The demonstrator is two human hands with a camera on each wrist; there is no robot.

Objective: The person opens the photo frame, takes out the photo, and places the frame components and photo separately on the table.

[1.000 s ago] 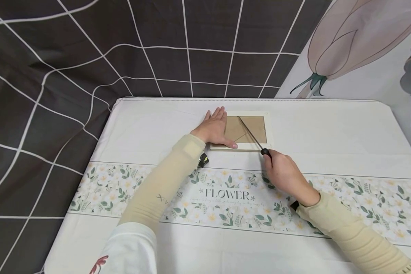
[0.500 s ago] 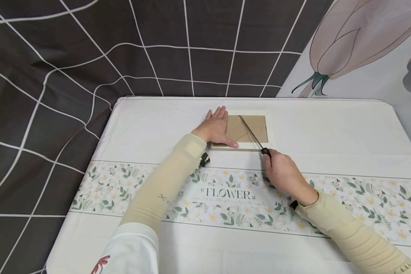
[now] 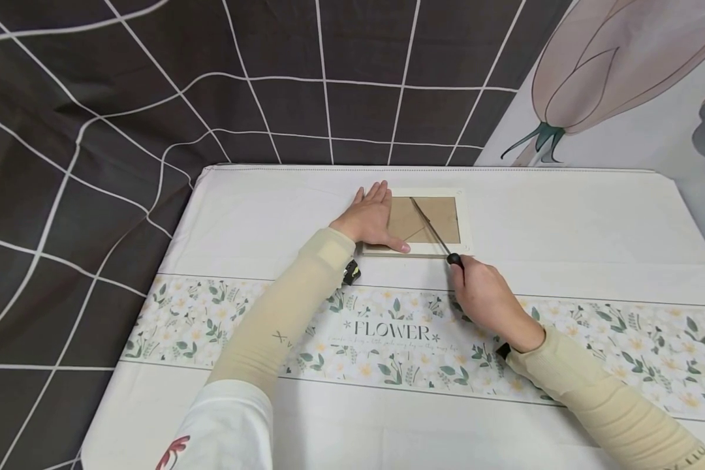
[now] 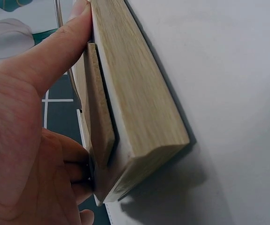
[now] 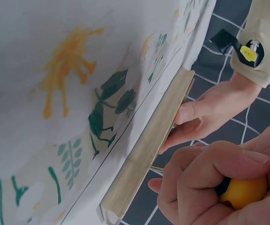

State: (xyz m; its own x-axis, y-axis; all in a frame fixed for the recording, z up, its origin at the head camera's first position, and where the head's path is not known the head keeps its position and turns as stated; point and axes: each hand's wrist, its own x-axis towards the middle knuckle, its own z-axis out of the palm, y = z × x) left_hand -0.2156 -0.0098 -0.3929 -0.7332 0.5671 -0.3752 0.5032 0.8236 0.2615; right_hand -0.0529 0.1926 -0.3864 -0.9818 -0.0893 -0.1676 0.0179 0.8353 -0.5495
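A picture frame with a white back rim and a brown backing board lies back side up on the table. My left hand rests flat across its left end, fingers spread, thumb over the near rim. In the left wrist view, a brown board piece stands slightly raised from the back, beside the pale wooden side. My right hand grips a screwdriver by its black handle, which shows a yellow end up close. Its thin shaft slants over the backing, tip near the far inner edge.
The table is covered by a white cloth with a printed flower band. Behind it hangs a dark grid-patterned curtain. Pale sleeves cover both forearms, with a small black device under the left wrist.
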